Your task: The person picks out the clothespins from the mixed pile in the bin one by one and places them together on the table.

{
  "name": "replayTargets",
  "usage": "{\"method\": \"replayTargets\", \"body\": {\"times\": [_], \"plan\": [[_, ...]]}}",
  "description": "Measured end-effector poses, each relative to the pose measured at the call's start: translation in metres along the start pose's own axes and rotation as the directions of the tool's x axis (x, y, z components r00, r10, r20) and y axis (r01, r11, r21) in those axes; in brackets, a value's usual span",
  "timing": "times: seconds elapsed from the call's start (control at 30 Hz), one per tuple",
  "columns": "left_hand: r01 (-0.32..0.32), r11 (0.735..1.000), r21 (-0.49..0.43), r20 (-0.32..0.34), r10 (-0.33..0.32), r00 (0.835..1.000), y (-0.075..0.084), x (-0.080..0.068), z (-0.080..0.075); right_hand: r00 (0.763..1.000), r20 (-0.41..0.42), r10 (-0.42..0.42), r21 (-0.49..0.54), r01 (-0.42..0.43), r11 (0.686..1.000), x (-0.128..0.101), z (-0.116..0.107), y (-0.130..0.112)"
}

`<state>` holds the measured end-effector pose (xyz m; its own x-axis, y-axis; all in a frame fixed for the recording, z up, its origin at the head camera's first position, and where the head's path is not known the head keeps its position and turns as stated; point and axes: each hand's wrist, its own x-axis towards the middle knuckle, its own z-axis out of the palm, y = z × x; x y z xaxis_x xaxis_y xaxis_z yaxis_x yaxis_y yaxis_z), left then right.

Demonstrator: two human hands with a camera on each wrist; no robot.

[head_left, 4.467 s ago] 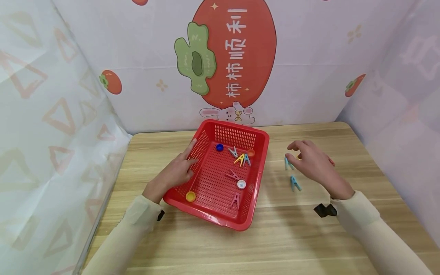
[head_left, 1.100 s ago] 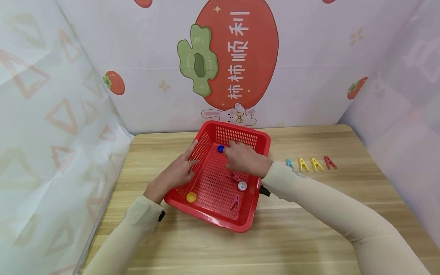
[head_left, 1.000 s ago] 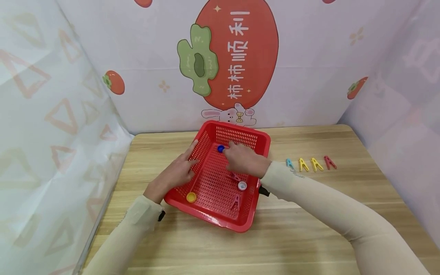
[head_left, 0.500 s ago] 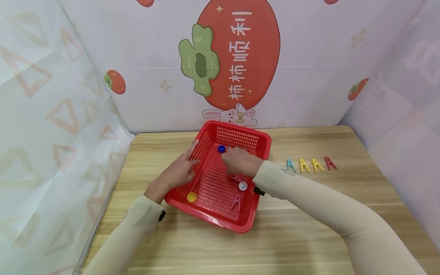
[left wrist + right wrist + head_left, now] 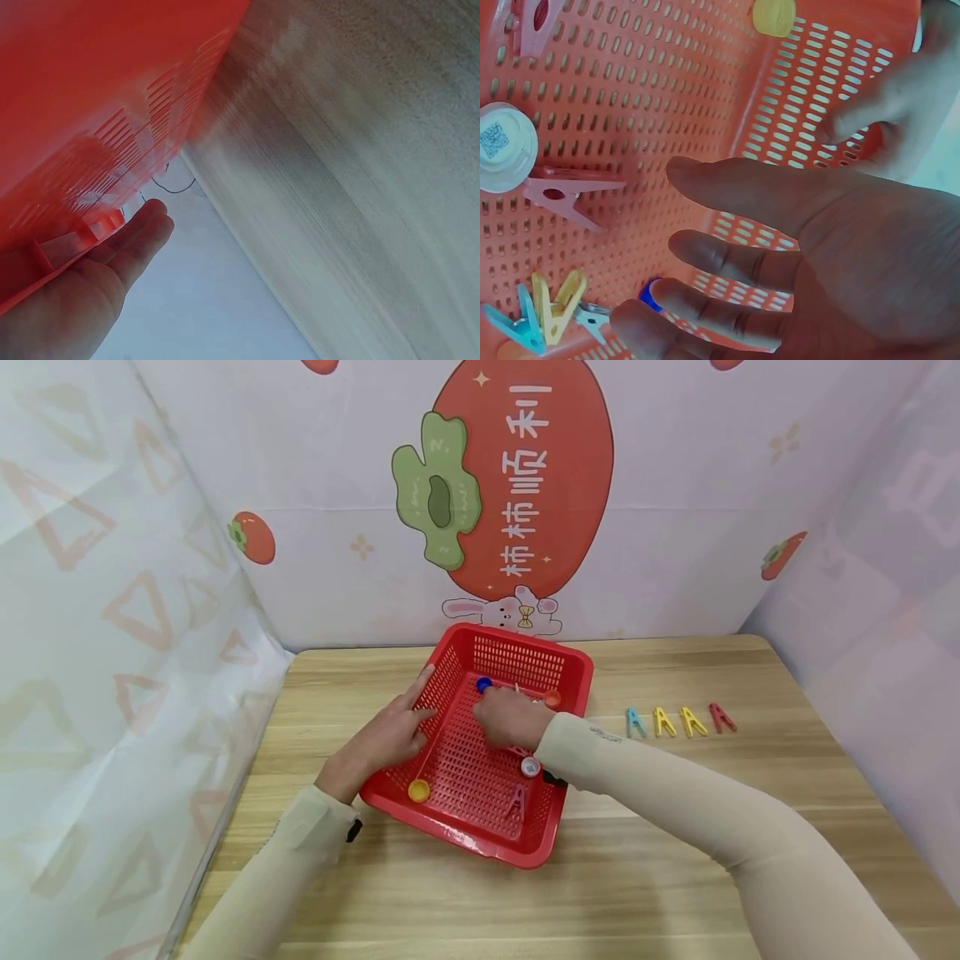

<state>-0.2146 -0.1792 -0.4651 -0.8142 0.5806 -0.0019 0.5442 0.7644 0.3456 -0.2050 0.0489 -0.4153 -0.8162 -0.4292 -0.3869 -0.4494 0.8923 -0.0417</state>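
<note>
My left hand (image 5: 382,742) grips the left rim of a red plastic basket (image 5: 457,768), thumb inside and fingers under the rim outside. Over the basket floor hovers my right hand (image 5: 512,718), fingers loosely spread with nothing between them. Close to its fingertips is a blue bottle cap (image 5: 651,295). A pink clothespin (image 5: 568,189) lies beside a white cap (image 5: 504,142). Yellow (image 5: 556,307), light-blue (image 5: 525,321) and grey clothespins (image 5: 594,319) lie together below, mostly hidden by the hand in the head view. Another pink clothespin (image 5: 517,800) lies near the basket's front.
Inside the basket are also a yellow cap (image 5: 418,790) at front left and an orange cap (image 5: 552,698) at back right. Right of it, blue (image 5: 634,722), two yellow (image 5: 663,722) and red clothespins (image 5: 722,718) form a row on the wooden table (image 5: 660,877).
My right hand has gone from the clothespins on the table into the basket, then drifted left, uncovering the orange cap. The lower blue clothespin is gone from the table. The left hand has stayed.
</note>
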Motion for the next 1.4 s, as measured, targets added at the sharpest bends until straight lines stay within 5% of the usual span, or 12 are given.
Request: {"method": "replayTargets", "body": {"times": [0.97, 1.4], "plan": [[0.002, 0.999, -0.042, 0.015, -0.001, 1.000, -0.001, -0.002, 0.002, 0.990, 0.133, -0.055, -0.003, 0.056, 0.998, 0.015, 0.015, -0.003], [-0.014, 1.000, -0.025, 0.009, 0.014, 1.000, -0.002, 0.001, 0.000, 0.991, 0.125, -0.046, 0.026, 0.043, 0.999, 0.017, 0.020, 0.000]]}}
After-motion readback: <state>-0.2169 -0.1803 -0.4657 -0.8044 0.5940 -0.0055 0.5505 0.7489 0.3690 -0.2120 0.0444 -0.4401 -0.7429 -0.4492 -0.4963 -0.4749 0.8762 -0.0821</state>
